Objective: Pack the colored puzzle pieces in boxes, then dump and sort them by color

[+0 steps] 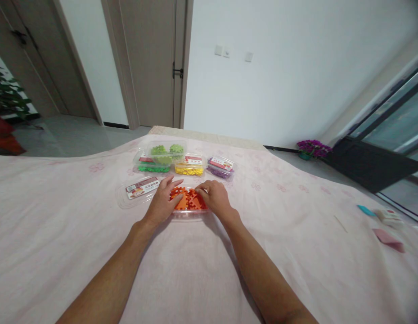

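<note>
Left hand [163,201]: fingers spread at clear tub [190,216], apparently steadying it | Right hand [216,198]: fingers bent over orange pieces [186,200], grip cannot be told | Orange pieces: inside clear tub, between hands | Lid [141,188]: at left, presumably aside for access | Yellow-filled tub [189,166]: behind, likely leaving room
</note>
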`<state>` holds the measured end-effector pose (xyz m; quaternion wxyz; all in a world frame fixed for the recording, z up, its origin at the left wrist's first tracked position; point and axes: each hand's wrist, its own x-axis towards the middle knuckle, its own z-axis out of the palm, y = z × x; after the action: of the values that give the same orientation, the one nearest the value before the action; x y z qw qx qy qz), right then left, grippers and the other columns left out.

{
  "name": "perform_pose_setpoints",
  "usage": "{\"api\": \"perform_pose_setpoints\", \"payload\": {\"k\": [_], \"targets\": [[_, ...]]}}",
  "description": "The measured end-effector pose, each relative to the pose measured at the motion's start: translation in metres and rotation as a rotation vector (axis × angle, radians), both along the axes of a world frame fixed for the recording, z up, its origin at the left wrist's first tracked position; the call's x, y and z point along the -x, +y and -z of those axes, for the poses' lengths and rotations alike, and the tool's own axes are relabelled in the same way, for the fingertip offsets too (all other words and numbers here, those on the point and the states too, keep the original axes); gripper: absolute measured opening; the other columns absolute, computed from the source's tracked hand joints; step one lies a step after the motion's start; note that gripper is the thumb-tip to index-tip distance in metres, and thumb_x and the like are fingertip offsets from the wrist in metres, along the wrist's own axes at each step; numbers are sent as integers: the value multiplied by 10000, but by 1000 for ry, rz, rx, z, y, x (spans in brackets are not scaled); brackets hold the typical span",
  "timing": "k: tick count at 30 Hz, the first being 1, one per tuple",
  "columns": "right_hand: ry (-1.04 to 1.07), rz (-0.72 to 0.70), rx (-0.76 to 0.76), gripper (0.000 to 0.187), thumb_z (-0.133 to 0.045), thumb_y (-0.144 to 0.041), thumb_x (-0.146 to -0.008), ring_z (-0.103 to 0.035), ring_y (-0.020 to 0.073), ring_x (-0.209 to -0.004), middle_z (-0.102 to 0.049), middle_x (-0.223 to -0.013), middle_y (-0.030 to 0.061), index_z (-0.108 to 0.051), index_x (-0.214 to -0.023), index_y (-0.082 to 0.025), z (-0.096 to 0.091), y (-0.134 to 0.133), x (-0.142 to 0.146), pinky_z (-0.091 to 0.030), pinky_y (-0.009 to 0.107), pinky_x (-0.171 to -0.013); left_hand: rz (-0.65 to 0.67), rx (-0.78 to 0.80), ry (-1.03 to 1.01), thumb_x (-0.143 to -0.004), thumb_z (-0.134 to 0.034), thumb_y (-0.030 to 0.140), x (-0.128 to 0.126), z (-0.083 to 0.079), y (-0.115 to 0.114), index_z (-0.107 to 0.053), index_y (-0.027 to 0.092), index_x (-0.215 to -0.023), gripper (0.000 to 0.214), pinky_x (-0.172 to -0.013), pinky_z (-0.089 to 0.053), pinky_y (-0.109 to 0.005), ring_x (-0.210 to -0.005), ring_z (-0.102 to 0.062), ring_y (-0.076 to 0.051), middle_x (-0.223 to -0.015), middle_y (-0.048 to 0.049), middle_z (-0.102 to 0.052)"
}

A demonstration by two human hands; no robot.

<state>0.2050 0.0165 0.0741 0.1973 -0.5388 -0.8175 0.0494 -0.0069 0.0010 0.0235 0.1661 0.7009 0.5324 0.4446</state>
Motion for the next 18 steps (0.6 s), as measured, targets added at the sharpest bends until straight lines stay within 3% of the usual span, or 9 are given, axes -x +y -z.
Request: {"api": "perform_pose_setpoints", "payload": {"k": [3,6,10,12,15,18], "targets": [[-2,-2,-16,266,-570,-360,-1010,-639,220,-938,-781,-977,58,-813,-986,-253,6,0,1,-400,334,-847,-89,82,-85,-850,-687,335,-2,6,3,-599,194,-1394,568,-1211,-323,-449,-1411,-466,-284,-1491,-155,-507],[134,-39,-73,284,-553,-355,-1018,-641,213,-981,-774,-1001,61,-808,-960,-246,16,4,-2,-411,340,-915,-151,267,-219,-846,-706,401,-4,9,4,-472,176,-1494,725,-1145,-403,-452,-1325,-561,-289,-1429,-182,-585],[361,-25,-156,372,-431,-363,-1055,-631,230,-1141,-738,-1185,100,-764,-1114,-207,35,13,-13,-409,375,-1033,-192,388,-168,-943,-557,484,-8,-5,-5,-391,158,-1544,704,-1080,-449,-446,-1242,-628,-296,-1365,-181,-648],[407,-13,-93,423,-371,-380,-1064,-639,233,-1149,-726,-1211,115,-734,-1173,-192,41,16,-18,-438,369,-1021,-272,415,-13,-999,-414,509,-9,-17,-12,-452,155,-1506,620,-1076,-438,-484,-1276,-603,-332,-1374,-189,-643],[424,25,53,424,-365,-397,-1056,-690,209,-1001,-748,-1126,98,-732,-1119,-195,38,14,-25,-502,320,-901,-352,419,159,-1028,-283,514,-7,-27,-19,-560,166,-1403,582,-1064,-435,-511,-1296,-583,-363,-1391,-197,-629],[396,80,183,368,-414,-367,-1032,-705,178,-821,-771,-952,68,-732,-974,-191,24,6,-27,-515,280,-785,-360,418,129,-1032,-265,503,3,-24,-18,-604,193,-1340,553,-1046,-455,-481,-1247,-619,-336,-1339,-178,-665]]}}
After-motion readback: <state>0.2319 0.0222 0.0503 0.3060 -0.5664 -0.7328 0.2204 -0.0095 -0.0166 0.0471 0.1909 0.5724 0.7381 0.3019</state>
